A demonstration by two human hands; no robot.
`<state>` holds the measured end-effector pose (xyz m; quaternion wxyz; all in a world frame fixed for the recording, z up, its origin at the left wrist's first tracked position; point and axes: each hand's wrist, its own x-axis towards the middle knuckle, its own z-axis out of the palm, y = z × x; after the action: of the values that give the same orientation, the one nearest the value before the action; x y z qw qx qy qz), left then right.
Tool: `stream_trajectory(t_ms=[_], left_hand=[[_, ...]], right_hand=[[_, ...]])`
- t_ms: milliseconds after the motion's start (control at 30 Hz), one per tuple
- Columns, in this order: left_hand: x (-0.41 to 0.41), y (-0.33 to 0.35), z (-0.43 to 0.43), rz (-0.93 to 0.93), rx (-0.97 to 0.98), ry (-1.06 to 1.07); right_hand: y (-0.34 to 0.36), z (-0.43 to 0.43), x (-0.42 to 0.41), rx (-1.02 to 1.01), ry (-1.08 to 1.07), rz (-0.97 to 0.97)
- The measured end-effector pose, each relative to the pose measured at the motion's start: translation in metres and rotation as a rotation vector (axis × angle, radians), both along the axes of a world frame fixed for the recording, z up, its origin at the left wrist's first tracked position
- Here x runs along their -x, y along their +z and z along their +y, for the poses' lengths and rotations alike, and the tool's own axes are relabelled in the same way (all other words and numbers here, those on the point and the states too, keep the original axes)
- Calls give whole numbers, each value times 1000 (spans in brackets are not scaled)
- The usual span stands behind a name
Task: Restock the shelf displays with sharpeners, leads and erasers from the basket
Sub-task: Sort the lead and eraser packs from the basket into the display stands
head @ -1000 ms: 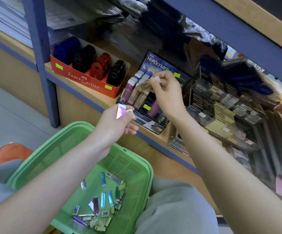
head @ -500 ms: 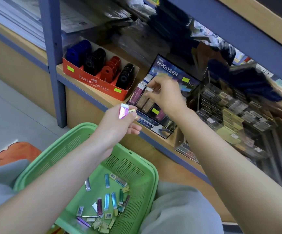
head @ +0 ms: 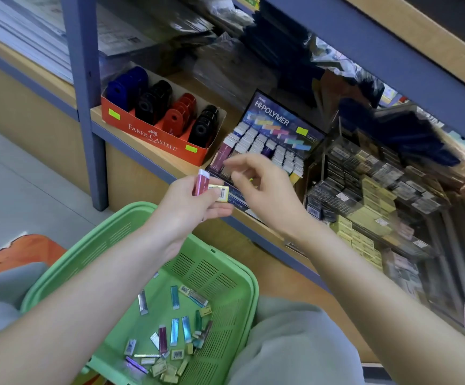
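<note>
**Now two erasers are held up at the shelf edge**

Right, a pink eraser point(head: 201, 182) is pinched upright between the thumb and fingers of the left hand point(head: 187, 202). A yellow eraser point(head: 220, 192) with a barcode label is gripped in the same hand, touching the pink one on its right. Both are held above the far rim of the green basket point(head: 86, 252), just in front of the edge of the shelf point(head: 142, 149).

The right hand point(head: 266, 190) is seen just beside them. Its thumb and forefinger are parted and the other fingers are loosely curved. Nothing is held in it, though the hand is slightly blurred.

Behind that hand the eraser display point(head: 278, 120) is stood on the shelf. Its dark back card is printed HI-POLYMER and its rows are filled with small white-ended packs. To its left a red box point(head: 153, 134) marked FABER-CASTELL is set on the same shelf, and blue, black and red sharpeners point(head: 153, 101) are lined up inside it. To the right of the display a clear rack point(head: 364, 176) is packed with dark and yellow lead cases, but the detail there is smeared.

Down in the basket, loose erasers point(head: 174, 332) are scattered over the bottom. Blue, green, purple, silver and yellow pieces can be made out, mostly gathered toward the near corner. The basket itself is framed by grey trouser legs point(head: 295, 343).
</note>
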<state>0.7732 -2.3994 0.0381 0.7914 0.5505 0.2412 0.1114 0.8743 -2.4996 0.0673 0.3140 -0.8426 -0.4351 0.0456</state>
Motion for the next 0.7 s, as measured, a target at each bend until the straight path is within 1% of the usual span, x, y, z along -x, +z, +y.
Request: stream_trajectory(t_ms=[67, 100, 167, 233, 333, 467, 567, 700], left_hand=[[0, -2, 2, 19, 14, 14], [0, -4, 2, 39, -15, 9], [0, -8, 2, 75, -94, -17], [-1, -10, -2, 83, -131, -36], [-4, -11, -9, 104, -155, -93], [-8, -8, -19, 114, -69, -185], [-10, -7, -26, 95, -112, -216], [-14, -7, -40, 41, -175, -262]], right_hand=[[1, -9, 12, 44, 40, 119], [1, -13, 17, 56, 35, 157], [0, -19, 22, 55, -20, 234], [-2, -25, 25, 36, -85, 289], [-6, -34, 25, -7, -140, 261], [-8, -49, 28, -73, -166, 198], [-9, -60, 29, -75, -147, 208], [-9, -78, 25, -74, -188, 204]])
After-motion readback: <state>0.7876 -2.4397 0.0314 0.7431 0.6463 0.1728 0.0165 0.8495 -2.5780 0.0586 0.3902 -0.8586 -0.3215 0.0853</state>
